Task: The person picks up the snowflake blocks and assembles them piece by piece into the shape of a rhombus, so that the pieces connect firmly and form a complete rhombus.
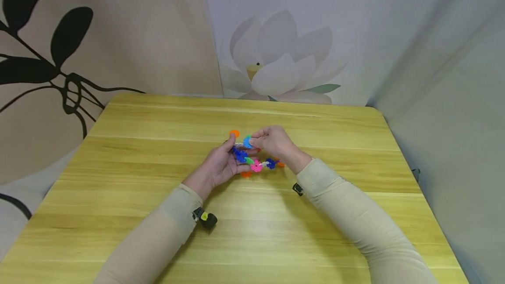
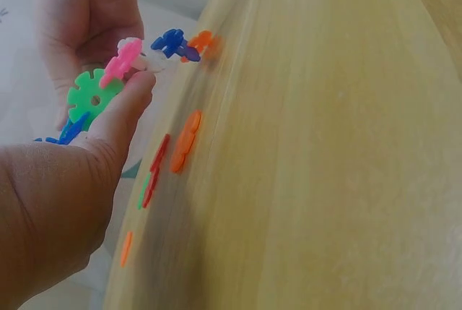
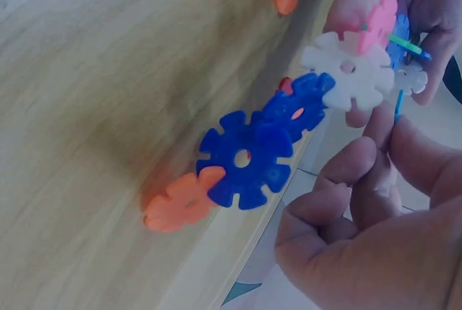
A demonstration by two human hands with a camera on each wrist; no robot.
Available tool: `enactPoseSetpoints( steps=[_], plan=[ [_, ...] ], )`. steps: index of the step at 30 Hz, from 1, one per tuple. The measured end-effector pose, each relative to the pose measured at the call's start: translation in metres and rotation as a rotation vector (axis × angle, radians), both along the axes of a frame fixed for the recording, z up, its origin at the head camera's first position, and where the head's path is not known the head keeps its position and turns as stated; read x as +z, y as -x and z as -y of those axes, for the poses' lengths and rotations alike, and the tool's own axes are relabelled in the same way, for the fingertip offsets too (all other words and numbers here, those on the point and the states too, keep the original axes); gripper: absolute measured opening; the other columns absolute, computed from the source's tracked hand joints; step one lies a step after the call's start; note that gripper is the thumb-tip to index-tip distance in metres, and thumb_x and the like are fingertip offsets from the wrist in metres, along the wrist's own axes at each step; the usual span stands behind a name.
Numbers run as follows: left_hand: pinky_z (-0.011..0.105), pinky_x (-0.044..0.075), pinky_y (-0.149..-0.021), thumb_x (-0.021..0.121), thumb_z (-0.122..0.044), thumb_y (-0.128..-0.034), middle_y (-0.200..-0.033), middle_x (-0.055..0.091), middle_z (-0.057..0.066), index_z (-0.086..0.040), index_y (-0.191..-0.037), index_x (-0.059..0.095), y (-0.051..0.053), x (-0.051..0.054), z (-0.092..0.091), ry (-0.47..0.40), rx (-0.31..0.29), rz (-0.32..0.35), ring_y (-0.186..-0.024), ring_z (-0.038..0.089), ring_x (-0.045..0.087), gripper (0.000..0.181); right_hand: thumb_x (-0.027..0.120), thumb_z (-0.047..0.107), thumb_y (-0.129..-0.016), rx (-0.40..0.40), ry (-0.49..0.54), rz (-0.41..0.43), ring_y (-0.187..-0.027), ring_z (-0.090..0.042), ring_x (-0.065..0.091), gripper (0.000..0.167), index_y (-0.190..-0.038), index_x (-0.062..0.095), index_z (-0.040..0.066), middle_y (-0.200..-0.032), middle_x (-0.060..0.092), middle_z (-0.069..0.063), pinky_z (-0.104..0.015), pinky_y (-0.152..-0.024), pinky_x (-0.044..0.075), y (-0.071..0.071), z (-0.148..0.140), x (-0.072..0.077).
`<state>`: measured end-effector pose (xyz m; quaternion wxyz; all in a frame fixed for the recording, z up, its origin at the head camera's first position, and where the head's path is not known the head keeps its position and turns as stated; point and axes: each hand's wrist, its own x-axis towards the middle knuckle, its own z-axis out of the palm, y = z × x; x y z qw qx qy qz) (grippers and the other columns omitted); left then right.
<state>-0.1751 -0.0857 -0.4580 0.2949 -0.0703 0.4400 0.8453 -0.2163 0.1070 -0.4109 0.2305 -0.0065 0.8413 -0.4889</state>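
Note:
A chain of interlocking plastic snowflake discs, with a pink disc (image 1: 256, 166) and dark blue disc (image 3: 244, 158) among them, hangs from my left hand (image 1: 222, 163). The left thumb and fingers hold it near its far end, by a white disc (image 3: 410, 79). An orange disc (image 3: 184, 200) forms the near end, low over the table. My right hand (image 1: 278, 141) pinches a light blue disc (image 1: 247, 142) between thumb and index finger, edge-on against the white one. Whether these two are slotted together I cannot tell. A green disc (image 2: 94, 99) shows beside the left thumb.
Loose discs lie on the wooden table (image 1: 256, 240) beneath and around the hands: an orange disc (image 1: 234, 133) beyond, another orange disc (image 1: 246, 174) nearer, plus a red disc (image 2: 156, 170) and a green disc (image 2: 143, 193). A patterned curtain (image 1: 158, 34) hangs behind the table.

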Motion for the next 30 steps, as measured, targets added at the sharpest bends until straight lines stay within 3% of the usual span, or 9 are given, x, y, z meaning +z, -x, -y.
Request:
enactPoseSetpoints(
  steps=[7, 13, 19, 25, 30],
  plan=[
    [0.064, 0.043, -0.12, 0.03, -0.056, -0.1134, -0.131, 0.076, 0.013, -0.005, -0.135, 0.063, -0.0023, 0.0015, -0.0017, 0.033, -0.004, -0.018, -0.149, 0.042, 0.052, 0.064, 0.075, 0.029, -0.103, -0.005, -0.006, 0.023, -0.136, -0.03, 0.06, 0.03, -0.125, 0.075, 0.008, -0.128, 0.074, -0.009, -0.05, -0.122, 0.047, -0.0002, 0.0012, -0.0005],
    [0.064, 0.044, -0.119, 0.027, -0.055, -0.1146, -0.119, 0.074, 0.006, -0.008, -0.131, 0.062, -0.0007, 0.0004, -0.0044, 0.023, -0.008, -0.006, -0.134, 0.031, 0.065, 0.061, 0.073, 0.028, -0.104, 0.045, 0.013, 0.078, -0.133, -0.031, 0.064, 0.031, -0.128, 0.072, 0.008, -0.125, 0.076, -0.01, -0.052, -0.125, 0.044, 0.0011, -0.0017, -0.0019],
    [0.064, 0.047, -0.116, 0.023, -0.055, -0.115, -0.121, 0.073, 0.005, -0.006, -0.141, 0.057, 0.0, -0.0024, -0.0057, 0.032, -0.048, -0.047, -0.141, 0.034, 0.061, 0.065, 0.074, 0.026, -0.103, 0.058, 0.03, 0.109, -0.127, -0.029, 0.066, 0.028, -0.124, 0.071, 0.008, -0.118, 0.077, -0.008, -0.053, -0.124, 0.044, 0.0034, -0.0055, -0.0048],
    [0.059, 0.051, -0.113, 0.02, -0.055, -0.1149, -0.129, 0.072, 0.005, -0.004, -0.151, 0.051, -0.0001, -0.0044, -0.008, 0.05, -0.065, -0.071, -0.132, 0.026, 0.068, 0.069, 0.073, 0.023, -0.104, 0.049, 0.068, 0.119, -0.112, -0.026, 0.075, 0.025, -0.122, 0.071, 0.006, -0.113, 0.08, -0.009, -0.051, -0.117, 0.052, 0.0014, -0.0051, -0.0061],
    [0.057, 0.052, -0.114, 0.019, -0.054, -0.1153, -0.143, 0.065, 0.011, -0.004, -0.156, 0.046, 0.0001, -0.0046, -0.008, 0.056, -0.07, -0.069, -0.144, 0.034, 0.059, 0.07, 0.075, 0.022, -0.102, 0.031, 0.098, 0.116, -0.109, -0.025, 0.075, 0.022, -0.118, 0.07, 0.006, -0.111, 0.08, -0.009, -0.049, -0.114, 0.054, 0.0011, -0.0039, -0.0067]
  ],
)
